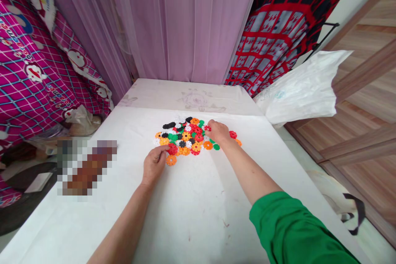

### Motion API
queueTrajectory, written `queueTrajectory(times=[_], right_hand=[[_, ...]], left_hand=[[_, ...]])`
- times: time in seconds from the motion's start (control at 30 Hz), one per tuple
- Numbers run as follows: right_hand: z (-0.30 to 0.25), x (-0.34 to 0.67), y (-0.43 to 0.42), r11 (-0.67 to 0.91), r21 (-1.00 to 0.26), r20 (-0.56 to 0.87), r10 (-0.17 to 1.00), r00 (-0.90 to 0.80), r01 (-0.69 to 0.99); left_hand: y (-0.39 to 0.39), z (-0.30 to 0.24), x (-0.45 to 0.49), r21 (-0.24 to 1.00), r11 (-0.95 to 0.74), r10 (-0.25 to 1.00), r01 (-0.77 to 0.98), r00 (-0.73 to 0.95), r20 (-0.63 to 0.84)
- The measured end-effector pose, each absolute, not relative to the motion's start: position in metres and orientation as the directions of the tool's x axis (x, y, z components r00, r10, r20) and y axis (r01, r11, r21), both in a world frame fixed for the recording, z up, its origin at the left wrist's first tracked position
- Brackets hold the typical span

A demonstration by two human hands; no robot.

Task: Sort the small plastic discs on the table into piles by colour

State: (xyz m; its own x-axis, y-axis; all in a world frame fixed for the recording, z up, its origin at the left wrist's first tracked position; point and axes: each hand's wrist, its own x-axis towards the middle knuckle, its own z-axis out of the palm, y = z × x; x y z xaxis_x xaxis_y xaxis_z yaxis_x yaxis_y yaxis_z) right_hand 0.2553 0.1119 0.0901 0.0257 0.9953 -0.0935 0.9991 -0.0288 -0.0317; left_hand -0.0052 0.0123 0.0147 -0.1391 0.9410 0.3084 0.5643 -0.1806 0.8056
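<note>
Pink blanket (pixel 46 57): hangs at the far left, well apart from the work.
Left hand (pixel 156 161): thumb and fingertips together at the near left edge of the heap; from where I stand I cannot tell whether they grip or merely touch.
Left red disc (pixel 173 149): flower-shaped, at those fingertips; best taken, I judge, by its notched rim, so its neighbours stay flat.
Orange disc (pixel 171 160): lies just in front of the left red disc; a light touch should avoid dragging it.
Heap of discs (pixel 186 136): red, orange, black, white and green pieces, overlapping on the white table (pixel 192 210); loose top pieces probably come away most cleanly.
Small red disc (pixel 208 128): at the heap's right side, pinched at its edge.
Right hand (pixel 219 132): thumb and fingers closed on the small red disc; a steady wrist suits so thin a piece.
Plastic bag (pixel 303 86): white, beyond the table's right edge.
</note>
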Motion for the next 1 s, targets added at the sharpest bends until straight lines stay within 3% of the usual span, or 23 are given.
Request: queueTrajectory(times=[0.53, 1.0], right_hand=[[0.097, 0.366, 0.087, -0.267, -0.106, -0.061, 0.963, 0.262, 0.958], [0.088, 0.369, 0.086, -0.206, -0.061, -0.073, 0.977, 0.202, 0.977]], left_hand=[[0.012, 0.014, -0.006, 0.833, -0.171, 0.935, 0.526, -0.18, 0.305], [0.012, 0.014, -0.009, 0.84, -0.157, 0.938, 0.52, -0.187, 0.291]])
